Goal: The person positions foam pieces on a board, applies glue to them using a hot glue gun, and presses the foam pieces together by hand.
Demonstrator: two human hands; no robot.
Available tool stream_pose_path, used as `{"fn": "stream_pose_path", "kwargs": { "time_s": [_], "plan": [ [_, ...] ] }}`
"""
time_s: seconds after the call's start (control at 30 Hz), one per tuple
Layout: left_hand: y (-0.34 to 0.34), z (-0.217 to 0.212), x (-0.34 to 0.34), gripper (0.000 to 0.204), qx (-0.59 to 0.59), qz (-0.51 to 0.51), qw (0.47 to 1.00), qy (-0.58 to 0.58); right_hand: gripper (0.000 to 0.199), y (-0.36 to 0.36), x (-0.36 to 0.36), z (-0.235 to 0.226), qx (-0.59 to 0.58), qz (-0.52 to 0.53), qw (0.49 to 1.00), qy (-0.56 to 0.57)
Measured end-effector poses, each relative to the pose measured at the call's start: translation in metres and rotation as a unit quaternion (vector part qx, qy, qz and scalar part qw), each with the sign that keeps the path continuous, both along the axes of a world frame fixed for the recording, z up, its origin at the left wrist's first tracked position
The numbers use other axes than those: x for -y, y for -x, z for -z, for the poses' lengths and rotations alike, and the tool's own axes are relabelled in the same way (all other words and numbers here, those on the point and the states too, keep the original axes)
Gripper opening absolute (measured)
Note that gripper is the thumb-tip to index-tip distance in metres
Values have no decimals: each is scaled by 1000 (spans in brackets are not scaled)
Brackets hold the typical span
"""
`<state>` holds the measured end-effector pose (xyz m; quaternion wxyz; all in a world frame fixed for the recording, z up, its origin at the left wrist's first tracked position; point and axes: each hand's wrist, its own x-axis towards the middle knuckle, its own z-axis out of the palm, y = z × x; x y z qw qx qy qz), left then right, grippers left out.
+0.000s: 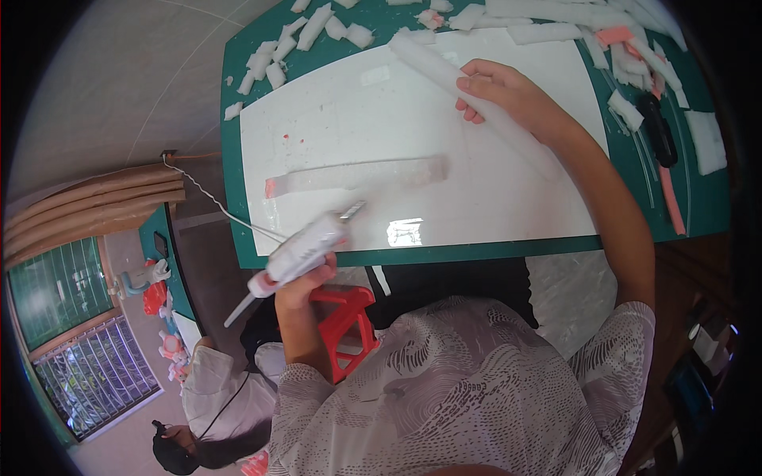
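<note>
My left hand [308,282] is closed round the grip of a white hot glue gun [305,246]. A glue stick [238,311] pokes out of its back end, and its metal nozzle points away to the right, over the near edge of the white board [333,111]. My right hand [508,94] pinches a long white foam strip [429,62] above the board's far right part; the strip runs slantwise beneath the hand, and its near end looks blurred. Between the two hands a flat whitish strip [357,175] with a pinkish left end lies on the board.
Loose white foam pieces [313,28] lie along the green table's [232,163] far edge. At the right are a black-handled tool [657,131], clear sticks and pink scraps. The gun's white cord [210,198] trails left. A red stool [349,325] stands below; another person [226,389] sits at the left.
</note>
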<state>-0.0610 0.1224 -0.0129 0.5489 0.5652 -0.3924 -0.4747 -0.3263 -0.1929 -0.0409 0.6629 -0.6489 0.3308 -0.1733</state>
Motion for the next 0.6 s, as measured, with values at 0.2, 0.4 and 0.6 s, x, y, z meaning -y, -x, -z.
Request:
{"fn": "stream_pose_path", "kwargs": {
  "time_s": [0.2,0.4,0.6],
  "plan": [
    [-42,-7,-18,70,22,-133,981,142,38,-6,0,-3,16,-5,1000,-24],
    [-105,-4,-45,59,208,-300,930,50,36,3,-2,-31,64,31,992,-102],
    [-128,14,-34,40,399,-180,898,47,34,-19,-29,-102,36,1,988,152]
  ]
}}
